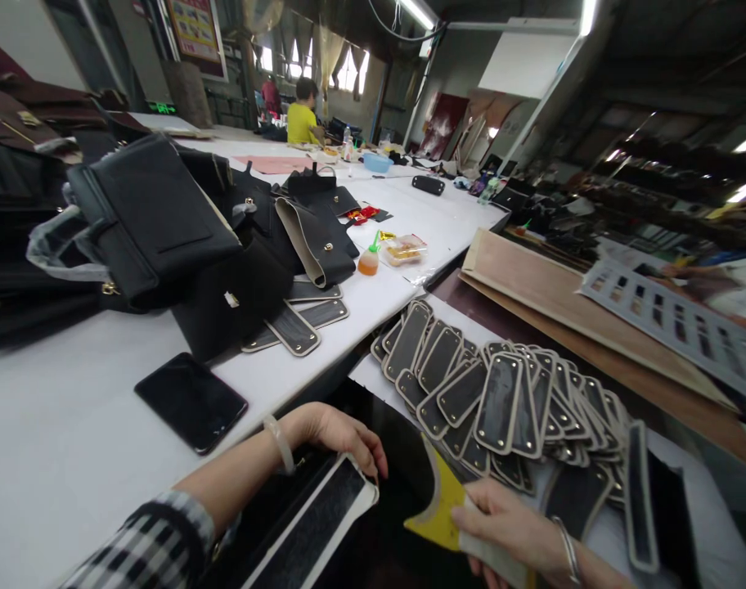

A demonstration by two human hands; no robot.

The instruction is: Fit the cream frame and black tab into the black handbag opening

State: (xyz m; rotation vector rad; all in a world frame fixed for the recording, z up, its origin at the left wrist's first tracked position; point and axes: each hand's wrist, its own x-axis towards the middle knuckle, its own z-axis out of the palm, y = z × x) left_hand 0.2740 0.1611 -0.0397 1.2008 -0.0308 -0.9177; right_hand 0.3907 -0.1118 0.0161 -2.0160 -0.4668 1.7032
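My left hand (336, 438) is closed on the top end of a dark leather strip with a pale border (321, 528), held low over my lap. My right hand (508, 532) grips a yellow, curved scraper-like piece (438, 499) beside it. Just beyond my right hand lies a spread pile of several dark rounded leather tabs with pale edges (501, 401) on a white sheet. A pale bangle sits on my left wrist and a thin metal one on my right.
A black phone (192, 401) lies on the white table (72, 433) at left. Black handbags (152, 221) and loose tabs (299, 323) are heaped further back, with a small glue bottle (369, 258) and plastic box (403, 249). Wooden boards (545, 286) lean at right. A person in yellow (303, 119) sits far off.
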